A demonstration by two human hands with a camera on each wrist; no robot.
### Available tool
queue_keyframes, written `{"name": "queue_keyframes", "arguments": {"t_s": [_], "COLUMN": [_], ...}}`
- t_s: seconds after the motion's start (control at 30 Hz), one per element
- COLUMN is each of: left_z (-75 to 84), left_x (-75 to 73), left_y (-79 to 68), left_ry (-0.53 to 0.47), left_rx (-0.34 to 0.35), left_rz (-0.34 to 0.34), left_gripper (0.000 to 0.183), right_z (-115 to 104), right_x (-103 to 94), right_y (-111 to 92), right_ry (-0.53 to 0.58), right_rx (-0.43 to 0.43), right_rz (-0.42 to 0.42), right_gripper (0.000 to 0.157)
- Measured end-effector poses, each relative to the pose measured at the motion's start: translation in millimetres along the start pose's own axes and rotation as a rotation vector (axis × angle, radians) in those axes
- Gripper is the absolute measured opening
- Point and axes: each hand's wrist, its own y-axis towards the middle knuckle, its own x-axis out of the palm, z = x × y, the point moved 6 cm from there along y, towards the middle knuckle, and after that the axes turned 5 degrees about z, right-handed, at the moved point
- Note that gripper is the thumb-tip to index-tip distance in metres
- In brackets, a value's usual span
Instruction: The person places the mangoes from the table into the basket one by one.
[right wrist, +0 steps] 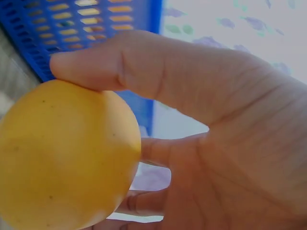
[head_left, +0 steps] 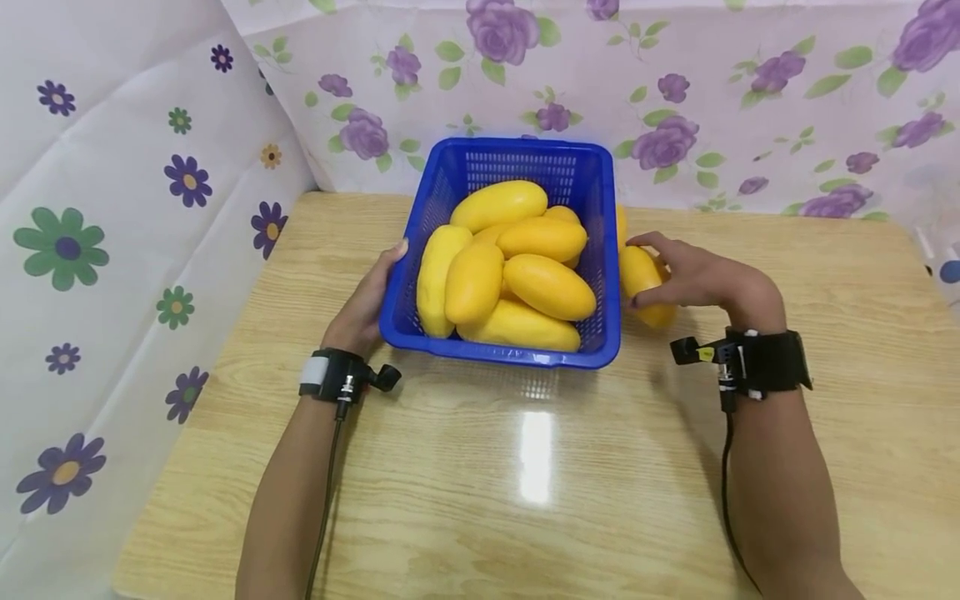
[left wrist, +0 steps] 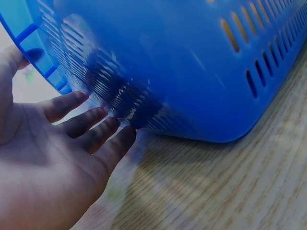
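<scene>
A blue plastic basket [head_left: 504, 358] stands on the wooden table, holding several yellow mangoes [head_left: 551, 286]. At its left side, my left hand [head_left: 365, 304] holds it, thumb at the rim and fingertips against the slotted outer wall [left wrist: 192, 72]. Just outside the right wall, my right hand [head_left: 701, 277] grips a single mango [head_left: 645, 279] between thumb and fingers. In the right wrist view that mango [right wrist: 67, 158] fills the lower left, small dark specks on its skin. Another yellow mango [head_left: 621, 225] shows partly behind the basket's right edge.
The wooden table [head_left: 465, 500] extends in front of the basket and to both sides. A flowered cloth [head_left: 720, 100] hangs behind the table, and another [head_left: 112, 208] hangs along the left. Each wrist wears a black strap [head_left: 776, 362] with a small camera and cable.
</scene>
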Motion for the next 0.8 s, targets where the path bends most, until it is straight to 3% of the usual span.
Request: {"name": "queue_keyframes", "arguments": {"t_s": [0.2, 0.37, 0.6, 0.8], "left_z": [-1.2, -0.7, -0.9, -0.6], "left_x": [-0.8, 1.1, 3.7, 5.2], "left_y": [-1.0, -2.0, -1.5, 0.5], "left_ry": [-0.005, -0.043, -0.102, -0.087], "left_rx": [-0.005, -0.018, -0.035, -0.014], "left_rz": [0.003, -0.005, 0.001, -0.026], "left_gripper": [0.062, 0.062, 0.057, 0.057], "right_z": [2, -7, -34, -70], "right_x": [-15.8, -29.4, -34.6, -27.7], "right_y": [-15, -29, -41, -50], "right_ry": [0.024, -0.017, -0.008, -0.013], "right_rx": [-0.021, -0.062, -0.210, -0.365], "right_rz": [0.051, 0.123, 0.211, 0.276], "right_gripper": [0.090, 0.094, 0.092, 0.091]}}
